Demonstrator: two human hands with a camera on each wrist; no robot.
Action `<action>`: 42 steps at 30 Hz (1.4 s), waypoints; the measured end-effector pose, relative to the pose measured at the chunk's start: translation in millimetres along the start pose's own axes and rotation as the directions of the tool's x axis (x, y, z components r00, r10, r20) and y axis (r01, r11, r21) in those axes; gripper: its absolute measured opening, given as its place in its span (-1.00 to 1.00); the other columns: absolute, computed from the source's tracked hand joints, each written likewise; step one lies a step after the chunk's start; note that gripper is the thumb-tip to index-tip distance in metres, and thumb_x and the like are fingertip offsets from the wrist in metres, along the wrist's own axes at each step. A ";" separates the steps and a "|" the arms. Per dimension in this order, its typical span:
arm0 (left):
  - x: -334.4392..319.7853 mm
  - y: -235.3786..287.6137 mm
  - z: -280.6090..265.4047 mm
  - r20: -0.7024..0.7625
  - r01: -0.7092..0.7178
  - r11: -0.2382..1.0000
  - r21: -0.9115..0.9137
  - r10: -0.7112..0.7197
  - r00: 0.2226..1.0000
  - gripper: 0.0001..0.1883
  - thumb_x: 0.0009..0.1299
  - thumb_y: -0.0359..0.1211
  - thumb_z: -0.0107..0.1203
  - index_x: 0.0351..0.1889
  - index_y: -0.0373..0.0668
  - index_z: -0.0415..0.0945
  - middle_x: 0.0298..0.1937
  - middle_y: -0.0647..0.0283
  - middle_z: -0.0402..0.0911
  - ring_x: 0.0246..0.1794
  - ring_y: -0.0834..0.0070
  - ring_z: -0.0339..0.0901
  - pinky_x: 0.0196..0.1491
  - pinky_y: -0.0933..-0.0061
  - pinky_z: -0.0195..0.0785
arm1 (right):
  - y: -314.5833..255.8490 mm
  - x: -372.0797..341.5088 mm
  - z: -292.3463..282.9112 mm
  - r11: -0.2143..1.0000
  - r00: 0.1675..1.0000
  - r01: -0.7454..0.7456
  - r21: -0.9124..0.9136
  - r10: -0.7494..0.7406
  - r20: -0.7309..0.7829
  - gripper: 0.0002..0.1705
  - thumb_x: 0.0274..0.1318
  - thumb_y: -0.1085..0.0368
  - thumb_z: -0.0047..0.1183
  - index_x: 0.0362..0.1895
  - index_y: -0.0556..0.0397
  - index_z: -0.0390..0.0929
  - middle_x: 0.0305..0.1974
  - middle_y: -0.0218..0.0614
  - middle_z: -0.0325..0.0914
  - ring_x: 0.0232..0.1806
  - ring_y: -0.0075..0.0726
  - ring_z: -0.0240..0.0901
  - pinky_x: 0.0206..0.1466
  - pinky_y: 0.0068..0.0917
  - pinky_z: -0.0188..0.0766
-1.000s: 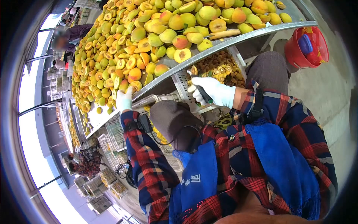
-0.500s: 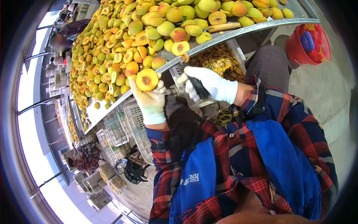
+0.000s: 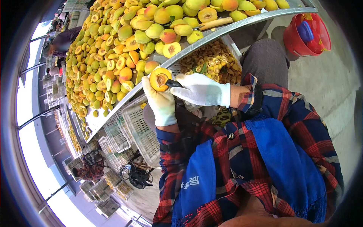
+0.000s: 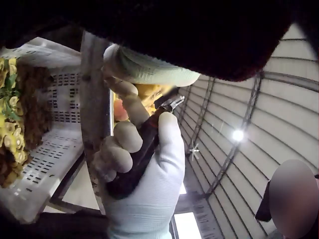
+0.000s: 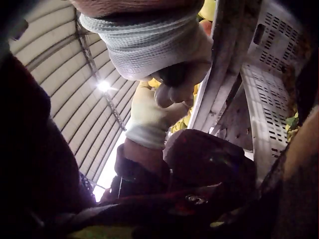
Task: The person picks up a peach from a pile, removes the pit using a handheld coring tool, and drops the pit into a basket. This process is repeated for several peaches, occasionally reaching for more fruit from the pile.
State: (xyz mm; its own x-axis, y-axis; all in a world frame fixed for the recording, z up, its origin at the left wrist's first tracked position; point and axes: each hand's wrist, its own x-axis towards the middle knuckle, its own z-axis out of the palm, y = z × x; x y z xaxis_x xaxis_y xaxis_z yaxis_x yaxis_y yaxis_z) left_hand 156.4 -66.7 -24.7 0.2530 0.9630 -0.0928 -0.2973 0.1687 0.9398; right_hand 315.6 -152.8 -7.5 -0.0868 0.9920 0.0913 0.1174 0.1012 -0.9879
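In the head view my gloved left hand (image 3: pixel 161 108) holds up a halved yellow peach (image 3: pixel 154 80), cut face upward, near the table edge. My gloved right hand (image 3: pixel 206 90) grips a black-handled pitting tool (image 3: pixel 174 83), its working end at the brown hollow in the middle of the peach half. The left wrist view shows the right fingers wrapped around the dark handle (image 4: pixel 124 183), with a metal tip (image 4: pixel 174 103) beyond the thumb. Over in the right wrist view, the right glove hides most of the fruit.
Peaches, many halved, are heaped on the metal-edged table (image 3: pixel 261 18), where a wooden-handled tool (image 3: pixel 215 24) lies. Below its edge stands a white crate (image 5: pixel 266 107) of pits and scraps. A red bucket (image 3: pixel 290 38) stands at right; slotted crates (image 3: pixel 141 132) are at left.
My left hand has come from the pile with a peach half and moved toward my right hand. The right hand has brought the pitting tool left and onto the cut face.
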 end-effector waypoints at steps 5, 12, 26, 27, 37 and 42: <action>-8.0 12.1 32.2 -0.100 0.020 0.997 -0.069 -0.027 0.995 -0.48 0.58 -0.01 -0.31 0.09 -0.29 0.40 0.01 0.11 0.57 0.00 0.34 0.53 0.11 0.33 0.40 | 20.0 4.1 10.4 0.978 0.992 0.101 -0.183 -0.113 -0.057 -0.61 0.33 0.05 -0.12 -0.27 0.19 0.40 -0.60 -0.06 0.45 -0.54 -0.04 0.53 -0.46 -0.21 0.39; -9.6 17.8 27.3 -0.079 -0.054 0.962 0.267 0.078 0.994 -0.48 0.58 -0.01 -0.32 -0.03 -0.30 0.45 -0.16 0.11 0.61 -0.19 0.37 0.58 -0.03 0.36 0.44 | -21.0 5.8 -20.9 0.918 0.883 -0.369 0.147 0.297 0.363 -0.53 0.38 -0.04 -0.19 -0.26 0.17 0.42 -0.62 -0.23 0.45 -0.66 -0.33 0.44 -0.60 -0.38 0.36; -10.2 24.4 26.6 0.036 -0.301 0.805 0.511 0.330 0.943 -0.39 0.58 0.07 -0.32 -0.04 -0.36 0.47 -0.29 0.08 0.63 -0.35 0.44 0.55 -0.20 0.46 0.43 | -13.0 6.9 -16.3 0.770 0.780 -0.532 0.352 0.284 0.557 -0.45 0.37 -0.14 -0.20 -0.31 0.11 0.52 -0.71 -0.42 0.35 -0.79 -0.54 0.22 -0.75 -0.57 0.15; -13.0 29.7 29.2 0.059 -0.227 0.850 0.475 0.227 0.972 -0.40 0.58 0.04 -0.30 -0.08 -0.38 0.50 -0.32 0.07 0.64 -0.35 0.43 0.56 -0.18 0.44 0.44 | -16.6 9.5 -23.6 0.834 0.754 -0.498 0.239 0.280 0.594 -0.42 0.34 -0.16 -0.19 -0.33 0.16 0.49 -0.67 -0.42 0.34 -0.73 -0.53 0.24 -0.71 -0.55 0.17; -13.0 25.9 30.4 0.110 -0.316 0.822 0.473 0.301 0.947 -0.46 0.57 -0.03 -0.22 -0.13 -0.37 0.53 -0.32 0.09 0.65 -0.31 0.45 0.58 -0.17 0.50 0.43 | -12.9 1.7 -12.5 0.833 0.811 -0.453 0.317 0.238 0.535 -0.41 0.37 -0.18 -0.20 -0.29 0.11 0.53 -0.74 -0.43 0.30 -0.82 -0.55 0.19 -0.74 -0.55 0.16; -13.7 17.4 40.7 0.005 -0.145 0.989 0.034 0.145 0.989 -0.42 0.56 0.06 -0.28 -0.16 -0.31 0.51 -0.36 0.10 0.63 -0.31 0.38 0.54 -0.14 0.43 0.40 | -14.0 -0.3 -15.5 0.589 0.742 -0.618 0.521 0.217 0.635 -0.45 0.40 -0.14 -0.25 -0.30 0.08 0.52 -0.76 -0.48 0.24 -0.83 -0.56 0.13 -0.77 -0.58 0.06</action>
State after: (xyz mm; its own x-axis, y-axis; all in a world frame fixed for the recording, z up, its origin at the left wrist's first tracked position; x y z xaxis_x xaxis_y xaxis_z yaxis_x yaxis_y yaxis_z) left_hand 185.2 -85.5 6.4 0.2118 0.9762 0.0462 -0.2989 0.0197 0.9541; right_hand 329.3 -153.4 8.2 -0.6666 0.7103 -0.2261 -0.3924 -0.5923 -0.7037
